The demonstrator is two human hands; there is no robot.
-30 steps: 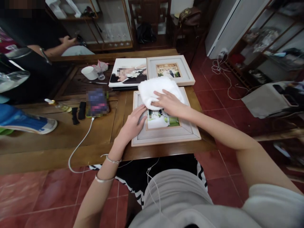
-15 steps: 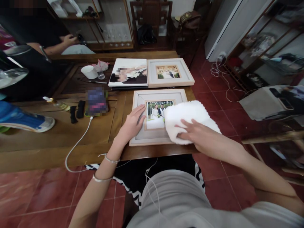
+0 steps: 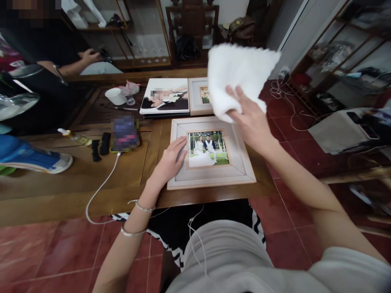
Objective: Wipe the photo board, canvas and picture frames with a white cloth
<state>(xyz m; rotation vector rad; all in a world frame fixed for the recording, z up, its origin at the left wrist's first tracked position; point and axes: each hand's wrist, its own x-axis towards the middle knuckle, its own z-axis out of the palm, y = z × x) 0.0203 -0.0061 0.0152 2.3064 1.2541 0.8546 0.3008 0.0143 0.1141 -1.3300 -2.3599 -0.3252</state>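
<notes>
Flat on the wooden table's front edge lies a pale picture frame (image 3: 210, 176) around a wedding photo (image 3: 207, 148). My left hand (image 3: 171, 160) rests on its left side, fingers stretched out over the border. A folded white towel (image 3: 238, 73) is gripped by my right hand (image 3: 252, 122), raised above the frame's upper right corner. Behind the towel, a second picture frame (image 3: 195, 95) is partly hidden. Beside that one sits a photo album or panel (image 3: 166, 95) with a wedding picture on top.
To the left are a phone-like device (image 3: 124, 132) on a white cable (image 3: 102, 183), a small dropper bottle (image 3: 75, 137), a blue bottle (image 3: 30, 152) and a white cup (image 3: 115, 96). Another person (image 3: 67, 53) sits across the table. A pale machine (image 3: 342, 130) stands at right.
My right hand has lifted the towel off the right part of the near frame, up and away from me, uncovering the photo. My left hand stays in place.
</notes>
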